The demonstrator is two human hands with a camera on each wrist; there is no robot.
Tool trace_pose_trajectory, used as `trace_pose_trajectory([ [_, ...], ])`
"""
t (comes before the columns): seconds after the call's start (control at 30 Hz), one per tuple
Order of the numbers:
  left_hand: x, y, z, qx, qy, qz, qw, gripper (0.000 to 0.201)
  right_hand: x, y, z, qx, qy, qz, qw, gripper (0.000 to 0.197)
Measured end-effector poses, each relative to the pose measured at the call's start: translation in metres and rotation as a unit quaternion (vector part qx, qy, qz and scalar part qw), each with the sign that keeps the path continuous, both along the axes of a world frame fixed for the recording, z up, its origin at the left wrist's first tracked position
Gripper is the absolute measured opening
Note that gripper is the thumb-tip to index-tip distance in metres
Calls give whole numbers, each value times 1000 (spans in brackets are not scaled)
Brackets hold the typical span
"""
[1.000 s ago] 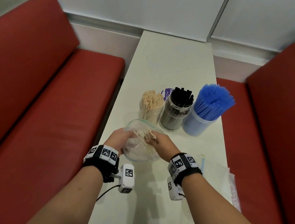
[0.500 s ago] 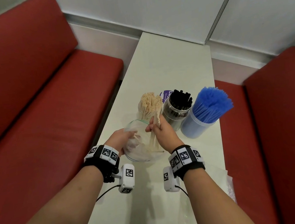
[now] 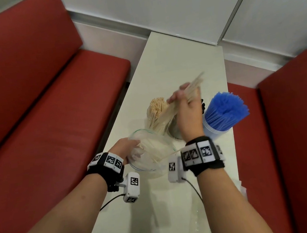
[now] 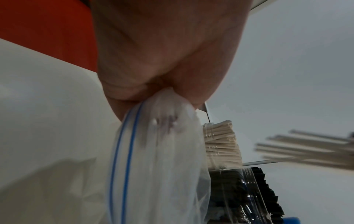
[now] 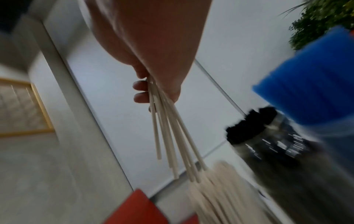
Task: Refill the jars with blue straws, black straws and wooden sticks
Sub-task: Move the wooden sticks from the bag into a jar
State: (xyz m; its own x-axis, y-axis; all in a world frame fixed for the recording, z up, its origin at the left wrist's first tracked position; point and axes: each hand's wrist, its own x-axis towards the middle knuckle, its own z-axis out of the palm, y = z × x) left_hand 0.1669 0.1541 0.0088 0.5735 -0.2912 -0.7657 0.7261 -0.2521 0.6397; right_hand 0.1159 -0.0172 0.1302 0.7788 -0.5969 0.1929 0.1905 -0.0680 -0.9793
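Note:
Three jars stand together on the white table (image 3: 177, 69). The jar of wooden sticks (image 3: 156, 112) is on the left, the jar of black straws (image 5: 268, 136) in the middle, mostly hidden behind my right hand in the head view, and the jar of blue straws (image 3: 225, 114) on the right. My right hand (image 3: 187, 109) grips a bundle of wooden sticks (image 3: 192, 89) raised above the jars, their lower ends trailing to the clear zip bag (image 3: 151, 152). My left hand (image 3: 127, 145) pinches the bag's rim (image 4: 168, 106) and holds it open.
Red bench seats (image 3: 52, 130) run along both sides of the narrow table. A flat clear plastic bag (image 3: 202, 218) lies on the table near my right forearm. A green plant (image 5: 321, 19) stands at the far right. White wall panels close off the far end.
My right hand has drawn a bundle of wooden sticks out of the bag and lifted it up and forward over the jars. My left hand still holds the bag.

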Motion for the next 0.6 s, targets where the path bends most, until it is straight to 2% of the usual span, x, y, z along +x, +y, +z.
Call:
trace_pose_trajectory([
  [0.1,1,-1,-3,1,8,6,1000,19,28,-17,37,-12,-70,-45,996,11],
  [0.17,1,-1,-5,-3,12,11,1000,18,44,-22,43,-13,-65,-61,996,13],
  [0.33,1,-1,-6,-17,13,18,1000,23,61,-23,19,12,-18,-112,993,18],
  [0.5,1,0,-9,-40,25,35,998,11,58,-16,-6,-1,31,-128,991,19],
  [0.6,0,1,-12,-53,33,38,997,8,59,-17,-13,16,37,-166,985,18],
])
